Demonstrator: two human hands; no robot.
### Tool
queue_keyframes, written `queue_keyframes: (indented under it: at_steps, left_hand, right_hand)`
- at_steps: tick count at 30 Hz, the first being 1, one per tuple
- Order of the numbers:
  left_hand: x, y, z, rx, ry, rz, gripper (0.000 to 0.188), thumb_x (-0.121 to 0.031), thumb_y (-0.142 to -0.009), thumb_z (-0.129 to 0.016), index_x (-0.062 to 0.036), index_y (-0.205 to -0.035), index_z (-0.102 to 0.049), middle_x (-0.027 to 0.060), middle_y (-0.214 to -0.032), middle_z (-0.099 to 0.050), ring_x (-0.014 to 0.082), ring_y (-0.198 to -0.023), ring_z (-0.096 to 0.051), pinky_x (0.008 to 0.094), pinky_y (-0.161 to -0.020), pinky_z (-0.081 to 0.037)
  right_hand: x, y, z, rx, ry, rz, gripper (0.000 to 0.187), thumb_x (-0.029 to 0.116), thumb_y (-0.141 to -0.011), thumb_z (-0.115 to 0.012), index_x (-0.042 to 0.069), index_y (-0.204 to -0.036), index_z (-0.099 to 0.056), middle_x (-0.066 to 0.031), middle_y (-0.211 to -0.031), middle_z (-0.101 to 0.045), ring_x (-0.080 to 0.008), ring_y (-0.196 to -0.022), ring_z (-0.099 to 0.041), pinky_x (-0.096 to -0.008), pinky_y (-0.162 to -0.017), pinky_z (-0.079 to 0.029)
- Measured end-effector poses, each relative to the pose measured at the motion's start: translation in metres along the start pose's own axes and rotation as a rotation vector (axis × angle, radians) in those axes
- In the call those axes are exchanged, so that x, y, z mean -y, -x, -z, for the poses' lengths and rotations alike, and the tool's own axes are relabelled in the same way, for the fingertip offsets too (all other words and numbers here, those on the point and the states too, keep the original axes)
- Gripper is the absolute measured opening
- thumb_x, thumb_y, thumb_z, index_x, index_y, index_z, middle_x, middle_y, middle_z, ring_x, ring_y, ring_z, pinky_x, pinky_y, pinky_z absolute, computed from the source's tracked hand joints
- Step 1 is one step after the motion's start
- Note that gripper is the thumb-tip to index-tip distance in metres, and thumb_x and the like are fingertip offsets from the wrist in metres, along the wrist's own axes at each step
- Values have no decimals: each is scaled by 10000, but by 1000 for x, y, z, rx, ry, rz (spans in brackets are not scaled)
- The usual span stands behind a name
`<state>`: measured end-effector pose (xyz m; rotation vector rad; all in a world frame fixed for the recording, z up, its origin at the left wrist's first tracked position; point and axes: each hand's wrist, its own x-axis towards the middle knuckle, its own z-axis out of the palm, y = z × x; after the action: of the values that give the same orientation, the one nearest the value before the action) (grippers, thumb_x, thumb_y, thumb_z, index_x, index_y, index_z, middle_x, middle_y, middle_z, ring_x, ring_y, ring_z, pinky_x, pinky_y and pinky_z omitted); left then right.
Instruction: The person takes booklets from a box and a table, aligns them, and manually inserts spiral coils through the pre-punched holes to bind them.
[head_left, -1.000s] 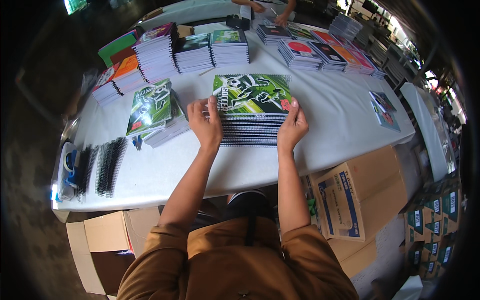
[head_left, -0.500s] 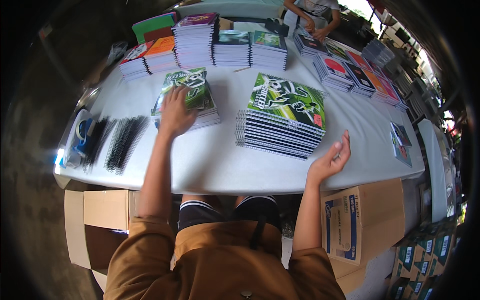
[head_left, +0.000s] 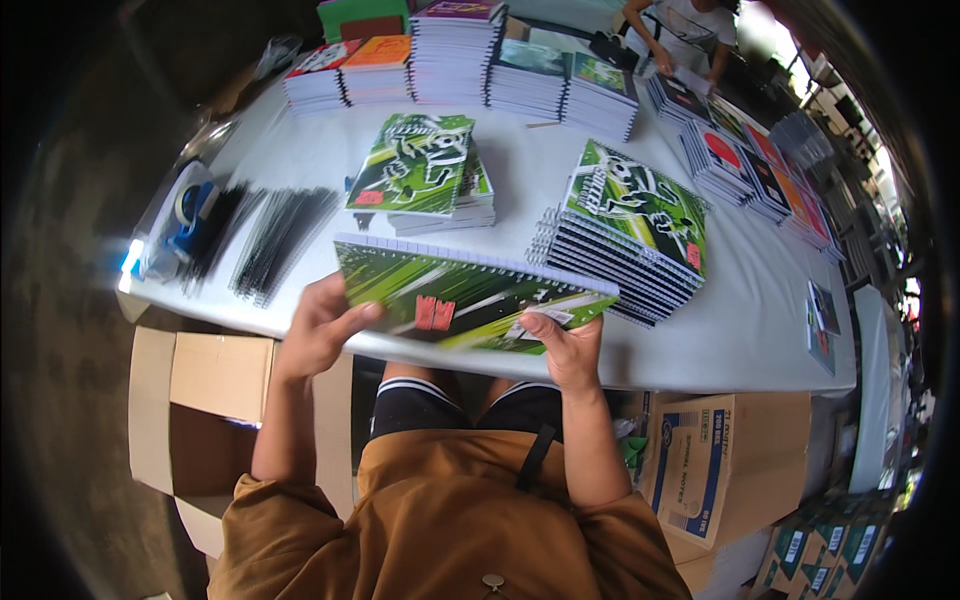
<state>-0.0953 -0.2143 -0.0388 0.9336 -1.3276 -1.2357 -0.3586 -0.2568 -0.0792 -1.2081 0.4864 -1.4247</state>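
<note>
- Showing a red printed mark (head_left: pixel 433 313), a green spiral notebook (head_left: pixel 480 298) hung tilted near the front edge of the table (head_left: pixel 745 325).
- Left hand (head_left: pixel 325 325) pinched its left side, thumb uppermost.
- Right hand (head_left: pixel 566 348) pinched its right side likewise.

The left hand (head_left: pixel 325 325), which half a second ago lies on the left stack of green notebooks (head_left: pixel 415 165), is now off it and grips the left end of a single green notebook (head_left: pixel 465 295). The right hand (head_left: pixel 570 350), then free beside the right stack of green notebooks (head_left: pixel 640 205), now pinches the single notebook's right end, thumb on the cover. Both hands, at the right stack's sides a second ago, now meet on this one notebook, tilted over the tabletop's (head_left: pixel 760 365) near edge. The view has swung, so both stacks appear farther right. Across the tabletop, a pale sheet (head_left: pixel 692 79) now shows by a co-worker's hand (head_left: pixel 662 62).
</note>
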Motion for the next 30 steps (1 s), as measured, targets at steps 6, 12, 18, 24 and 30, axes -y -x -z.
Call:
queue_keyframes:
  at_steps: [6, 12, 18, 24, 30]
  left_hand:
    - [101, -22, -16, -119, -156, 146, 282, 61, -747, -519, 3, -1019, -560, 31, -918, -606, 92, -825, -538, 250, -786, -431]
    - [101, -40, 37, -140, -1163, -143, 186, -9, -770, -527, -22, -944, -593, 114, -913, -610, 261, -916, -552, 367, -834, -418]
    - [98, -57, 137, -566, -1683, 114, 184, -105, -834, -511, -31, -994, -567, 128, -876, -575, 307, -820, -562, 391, -736, -453]
    - [44, -50, 86, -173, -325, 87, 225, -171, -928, -379, -11, -1033, -498, 36, -770, -526, 82, -642, -474, 242, -574, -418]
    - [19, -43, 24, 18, -388, 65, 334, -346, -959, -420, -40, -870, -522, -45, -690, -388, 43, -610, -301, 191, -562, -281]
  right_hand:
    - [-36, 10, 26, -5, 397, -171, 126, -5, -748, -692, -7, -863, -640, -51, -830, -655, -84, -742, -580, -209, -684, -469]
    - [-13, -5, 37, 175, 282, -168, 280, 23, -823, -610, -40, -1095, -593, -89, -970, -648, -107, -855, -582, -234, -780, -461]
    - [-16, -8, 29, 74, 470, -39, 241, 27, -801, -648, -18, -1038, -632, -38, -867, -650, -91, -769, -577, -214, -712, -456]
    - [-18, -3, 35, 52, 437, -49, 258, 22, -810, -635, -28, -1063, -620, -42, -888, -649, -76, -773, -568, -208, -710, -454]
    - [-17, -3, 34, 43, 421, -86, 280, 28, -804, -652, -27, -1074, -610, -42, -894, -648, -87, -787, -575, -218, -732, -456]
